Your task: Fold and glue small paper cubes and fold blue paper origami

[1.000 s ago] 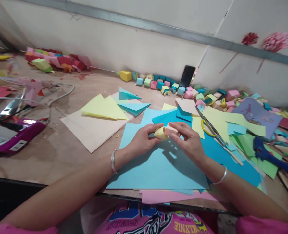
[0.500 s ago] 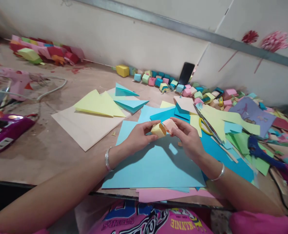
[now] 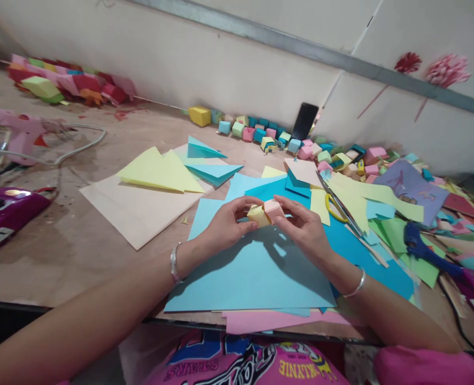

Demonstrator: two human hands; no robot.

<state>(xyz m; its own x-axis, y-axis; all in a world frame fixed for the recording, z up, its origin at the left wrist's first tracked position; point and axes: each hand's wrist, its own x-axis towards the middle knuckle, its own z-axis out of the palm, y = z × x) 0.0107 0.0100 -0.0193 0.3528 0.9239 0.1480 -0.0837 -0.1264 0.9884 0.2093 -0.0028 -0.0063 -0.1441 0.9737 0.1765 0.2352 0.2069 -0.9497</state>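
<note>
Between the fingers of my left hand (image 3: 232, 218) is a small yellow paper box (image 3: 257, 216). My right hand (image 3: 303, 222) pinches a pale pink paper box (image 3: 274, 210), which sits against the yellow one's right side. Whether the pink piece fits inside the yellow one or only touches it, I cannot tell. Both hands are held above a large light blue paper sheet (image 3: 253, 272), casting shadows on it. Just right of my right hand lie scissors (image 3: 336, 206) with a yellow handle.
Folded yellow paper (image 3: 152, 171) lies at left on a cream sheet (image 3: 136, 219). Small paper boxes (image 3: 259, 133) line the wall beside a phone (image 3: 304, 121). A blue glue gun (image 3: 429, 251) is at right, a pink glue gun (image 3: 20, 133) at left, with purple power strips (image 3: 12, 214).
The pink box has been turned and brought from an angled position up against the yellow box's open side. My hands are slightly closer together. The view has shifted a little.
</note>
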